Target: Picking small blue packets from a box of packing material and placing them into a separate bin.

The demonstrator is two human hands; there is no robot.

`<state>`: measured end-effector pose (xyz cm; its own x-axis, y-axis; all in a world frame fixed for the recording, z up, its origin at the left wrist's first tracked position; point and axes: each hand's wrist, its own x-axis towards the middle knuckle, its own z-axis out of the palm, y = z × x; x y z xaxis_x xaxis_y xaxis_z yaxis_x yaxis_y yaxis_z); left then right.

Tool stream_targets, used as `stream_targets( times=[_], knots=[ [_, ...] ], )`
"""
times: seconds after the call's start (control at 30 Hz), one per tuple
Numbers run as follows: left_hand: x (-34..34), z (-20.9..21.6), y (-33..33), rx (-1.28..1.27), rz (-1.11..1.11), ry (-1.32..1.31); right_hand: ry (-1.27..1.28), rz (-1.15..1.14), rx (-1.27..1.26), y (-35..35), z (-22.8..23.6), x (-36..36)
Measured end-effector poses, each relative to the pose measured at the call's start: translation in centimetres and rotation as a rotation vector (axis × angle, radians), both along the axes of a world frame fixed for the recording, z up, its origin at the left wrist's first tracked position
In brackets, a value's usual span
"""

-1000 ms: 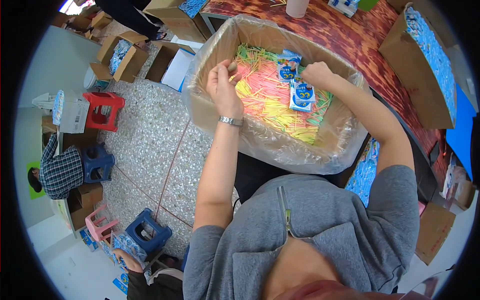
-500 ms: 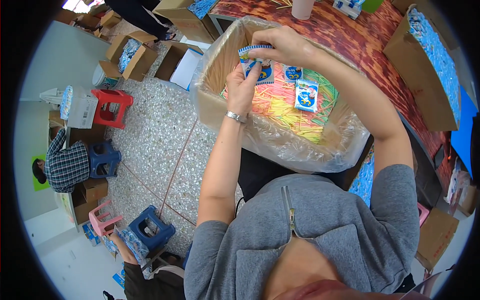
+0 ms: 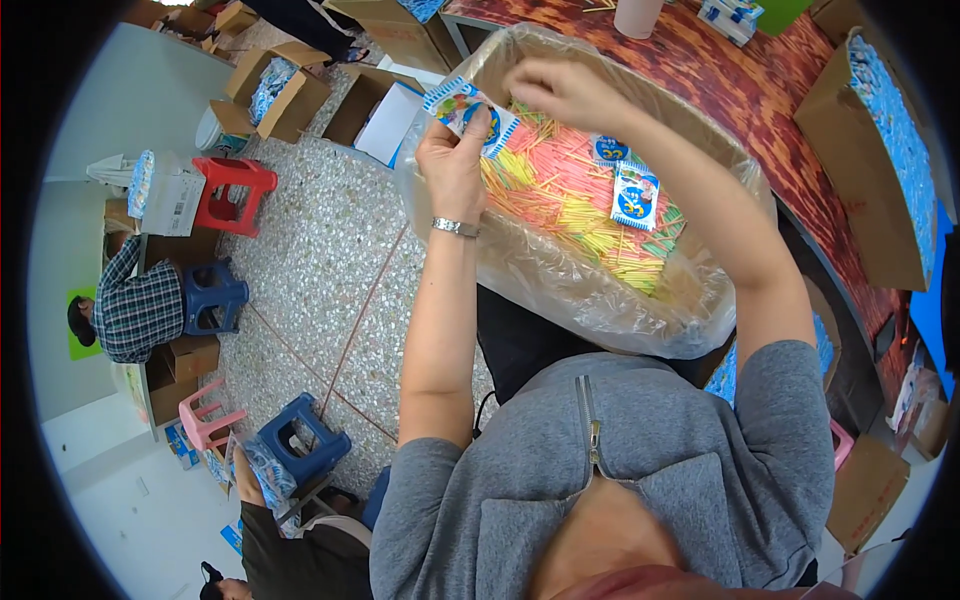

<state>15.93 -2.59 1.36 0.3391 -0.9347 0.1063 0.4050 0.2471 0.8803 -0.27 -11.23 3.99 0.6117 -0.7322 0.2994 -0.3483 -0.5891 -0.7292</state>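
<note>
Pinched in my left hand (image 3: pixel 452 165) is a small blue-and-white packet (image 3: pixel 497 132), held tilted over the left rim of a box lined with clear plastic (image 3: pixel 580 292). My right hand (image 3: pixel 572 92) hangs over the far part of the box with its fingers curled. Whatever those fingers hold, if anything, is hidden. Thin pink, yellow and green sticks (image 3: pixel 570 170) fill the box. On top of them lie a blue-and-white packet (image 3: pixel 636 195) and another packet (image 3: pixel 609 149), partly beyond my right forearm.
A red-brown patterned table (image 3: pixel 700 75) runs behind the box, with a pale cup (image 3: pixel 637 17) on it. At right stands a carton of blue packets (image 3: pixel 890 150). Open cartons (image 3: pixel 290 95), a red stool (image 3: pixel 232 195) and blue stool (image 3: pixel 305 450) stand left, near other people.
My left hand has moved left with the packet, away from my right hand. The right hand has let go of the packet and its fingers have curled over the sticks.
</note>
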Motion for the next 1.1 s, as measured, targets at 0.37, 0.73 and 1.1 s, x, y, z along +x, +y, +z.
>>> stream_targets(
  times=[0.37,0.73,1.1],
  knots=[
    [0.9,-1.3,-0.4,-0.045,0.151,0.124,0.555,-0.202,0.048,-4.8,-13.0,2.6],
    [1.0,-1.3,-0.3,-0.078,0.190,0.145,0.765,-0.118,-0.177,-7.7,-10.9,3.3],
    [0.8,-0.8,-0.1,-0.091,0.161,0.149,0.867,0.087,-0.262,-7.4,-12.6,5.2]
  ],
)
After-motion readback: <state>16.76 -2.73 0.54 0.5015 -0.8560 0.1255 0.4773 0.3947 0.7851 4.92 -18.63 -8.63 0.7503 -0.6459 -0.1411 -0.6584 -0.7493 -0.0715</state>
